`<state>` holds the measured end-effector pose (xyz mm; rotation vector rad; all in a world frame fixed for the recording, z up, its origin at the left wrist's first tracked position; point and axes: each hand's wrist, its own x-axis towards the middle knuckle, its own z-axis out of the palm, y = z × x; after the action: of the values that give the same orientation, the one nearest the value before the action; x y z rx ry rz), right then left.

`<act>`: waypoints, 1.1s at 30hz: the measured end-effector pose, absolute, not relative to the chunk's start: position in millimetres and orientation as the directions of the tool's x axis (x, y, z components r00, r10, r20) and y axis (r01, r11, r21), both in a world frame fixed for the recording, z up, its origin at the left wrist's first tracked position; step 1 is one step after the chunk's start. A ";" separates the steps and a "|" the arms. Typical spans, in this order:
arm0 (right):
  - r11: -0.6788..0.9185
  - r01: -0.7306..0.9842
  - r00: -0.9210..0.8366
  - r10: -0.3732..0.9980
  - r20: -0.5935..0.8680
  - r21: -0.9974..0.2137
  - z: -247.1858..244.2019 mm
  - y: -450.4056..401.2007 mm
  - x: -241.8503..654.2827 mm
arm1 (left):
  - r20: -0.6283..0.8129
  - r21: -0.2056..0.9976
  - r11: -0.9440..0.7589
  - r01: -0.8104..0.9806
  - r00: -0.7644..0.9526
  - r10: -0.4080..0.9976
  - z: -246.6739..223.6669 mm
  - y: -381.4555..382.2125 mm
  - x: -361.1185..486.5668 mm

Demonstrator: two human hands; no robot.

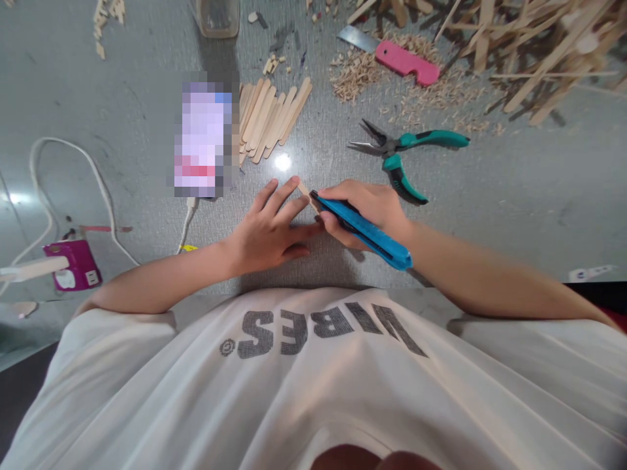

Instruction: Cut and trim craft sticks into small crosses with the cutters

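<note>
A blue box cutter [365,230] is gripped in my right hand [375,209], its black tip pointing up and left. Under that tip lies a short wooden craft stick [308,195] on the table, partly hidden by fingers. My left hand [274,228] rests flat with fingers spread, its fingertips touching the stick's left side. Up and left of my hands, several loose craft sticks [272,117] lie side by side. Teal-handled pliers [392,145] lie with jaws apart, up and right of my right hand.
A pink folding knife [406,63] lies on wood shavings [360,77]. Behind it is a heap of wooden sticks [519,46]. On the left are a blurred-out phone [200,140], a white cable [110,196] and a purple power block [81,251]. A clear container [219,29] stands at the back.
</note>
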<state>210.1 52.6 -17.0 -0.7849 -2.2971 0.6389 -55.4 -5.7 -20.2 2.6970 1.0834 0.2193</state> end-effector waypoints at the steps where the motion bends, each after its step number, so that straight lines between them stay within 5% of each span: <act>1: 0.710 0.366 -0.635 0.663 0.396 -0.602 -16.9 52.8 209.8 | 0.061 0.259 -0.706 0.660 0.718 0.693 -19.9 -5.6 -55.4; 18: 0.667 0.335 -0.620 0.688 0.377 -0.665 -21.9 49.3 206.5 | 0.090 0.150 -0.712 0.686 0.708 0.701 -15.4 -7.1 -49.0; 33: 0.661 0.334 -0.663 0.671 0.331 -0.672 -27.0 50.1 213.5 | 0.102 0.214 -0.704 0.677 0.701 0.706 -12.8 -7.1 -48.5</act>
<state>213.5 50.1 -27.0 -0.7762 -2.3064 0.7772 -48.5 -7.1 -12.8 2.7474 1.1250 0.2639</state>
